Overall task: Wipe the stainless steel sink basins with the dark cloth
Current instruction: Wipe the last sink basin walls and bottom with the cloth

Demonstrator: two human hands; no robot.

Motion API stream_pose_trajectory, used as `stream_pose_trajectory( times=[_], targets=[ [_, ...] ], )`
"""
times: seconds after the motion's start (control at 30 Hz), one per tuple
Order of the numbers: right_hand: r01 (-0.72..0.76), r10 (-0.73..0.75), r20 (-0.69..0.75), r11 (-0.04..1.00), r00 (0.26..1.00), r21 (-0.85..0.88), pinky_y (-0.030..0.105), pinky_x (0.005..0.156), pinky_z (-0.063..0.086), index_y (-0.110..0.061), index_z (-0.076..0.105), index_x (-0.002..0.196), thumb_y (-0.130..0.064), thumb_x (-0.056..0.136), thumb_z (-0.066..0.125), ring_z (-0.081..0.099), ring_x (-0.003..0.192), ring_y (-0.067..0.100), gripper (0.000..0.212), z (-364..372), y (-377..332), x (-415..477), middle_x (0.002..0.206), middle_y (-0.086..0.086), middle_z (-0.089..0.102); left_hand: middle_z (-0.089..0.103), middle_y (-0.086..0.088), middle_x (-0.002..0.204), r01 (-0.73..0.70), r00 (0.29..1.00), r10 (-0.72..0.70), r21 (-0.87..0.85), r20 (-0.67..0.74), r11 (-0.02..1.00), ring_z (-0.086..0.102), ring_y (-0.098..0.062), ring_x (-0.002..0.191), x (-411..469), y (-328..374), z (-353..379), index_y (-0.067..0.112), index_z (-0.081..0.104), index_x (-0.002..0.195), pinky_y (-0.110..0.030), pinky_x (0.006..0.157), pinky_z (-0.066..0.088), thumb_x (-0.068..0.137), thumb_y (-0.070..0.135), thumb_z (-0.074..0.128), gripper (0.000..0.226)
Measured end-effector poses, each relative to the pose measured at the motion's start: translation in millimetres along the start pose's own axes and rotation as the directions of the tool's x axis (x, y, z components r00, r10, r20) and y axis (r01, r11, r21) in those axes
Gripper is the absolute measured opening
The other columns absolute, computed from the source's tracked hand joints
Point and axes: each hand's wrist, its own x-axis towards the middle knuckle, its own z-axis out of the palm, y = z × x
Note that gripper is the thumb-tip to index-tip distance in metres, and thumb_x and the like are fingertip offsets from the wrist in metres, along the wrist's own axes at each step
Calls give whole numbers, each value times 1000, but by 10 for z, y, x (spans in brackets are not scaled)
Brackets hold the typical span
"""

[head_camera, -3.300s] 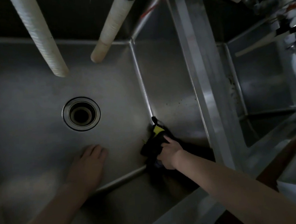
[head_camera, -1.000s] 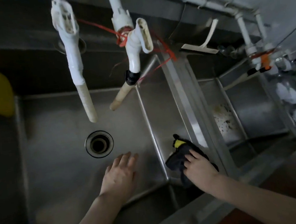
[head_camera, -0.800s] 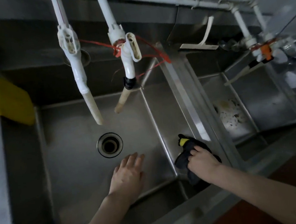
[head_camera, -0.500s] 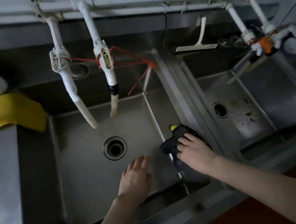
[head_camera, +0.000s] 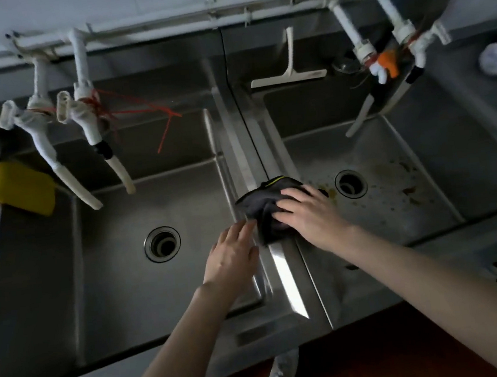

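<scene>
While the right hand [head_camera: 306, 213] lies flat with its fingers spread over the dark cloth [head_camera: 262, 200], pressing it down rather than pinching it, the cloth sits bunched on the steel divider [head_camera: 283, 264] between the two basins, draped slightly toward the right one. The left hand [head_camera: 232, 251] is open and holds nothing, its fingertips close beside or just touching the cloth's near edge at the rim of the left basin [head_camera: 120, 263]. That basin looks fairly uniform and free of visible debris around its drain [head_camera: 162, 244], which suggests it needs little more, though the dim light makes streaks hard to judge. The right basin [head_camera: 396, 203] is plainly not done: brownish specks and stains lie scattered on its floor around the right drain [head_camera: 351, 183] and out toward the far side. Judging from this, the job is roughly at its midpoint, with the cloth at the crossing from one basin to the other. What seems left is the floor and walls of the right basin, and perhaps the divider itself. A white squeegee [head_camera: 288, 70] rests on the back ledge, and a yellow rag [head_camera: 11, 188] hangs over the far left edge; neither is in use.
</scene>
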Motion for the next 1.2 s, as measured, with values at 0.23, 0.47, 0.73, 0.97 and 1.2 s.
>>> stream_pose_trajectory(
  times=[0.23,0.47,0.73,0.97,1.2],
  targets=[
    [-193,199,-31,971,980,145,44,85,46,-18,74,102,-9,79,56,60,109,32,31,62,564,-441,105,3,70,35,2,150,-63,998,63,44,11,997,32,-19,138,320,316,45,25,30,146,-38,110,36,95,26,47,53],
    [-380,368,102,911,924,159,47,79,52,-18,75,101,-1,66,78,62,103,33,39,191,1064,-617,102,5,71,38,-1,148,-182,983,180,92,29,979,34,-22,136,859,591,195,22,36,142,-39,109,33,95,26,46,49],
    [-445,402,247,883,882,152,47,86,48,-22,69,115,-7,76,73,57,111,31,42,429,1488,-650,114,1,68,46,-6,143,-205,978,199,127,59,971,42,-26,132,1251,864,384,20,42,139,-41,107,35,91,24,51,49],
    [-395,328,283,890,901,226,44,88,44,-26,65,122,-13,84,64,54,113,27,41,856,2119,-644,119,-3,65,54,-6,133,-137,990,130,172,50,975,53,-26,120,1717,1322,753,19,48,133,-41,100,44,88,37,31,51],
    [-385,290,301,860,909,335,46,89,45,-23,67,119,-9,81,67,56,112,28,41,1478,2619,-700,117,0,67,53,-5,134,21,996,-39,233,75,972,53,-26,121,2114,1603,1235,20,47,135,-41,100,43,87,39,27,55]
  ],
)
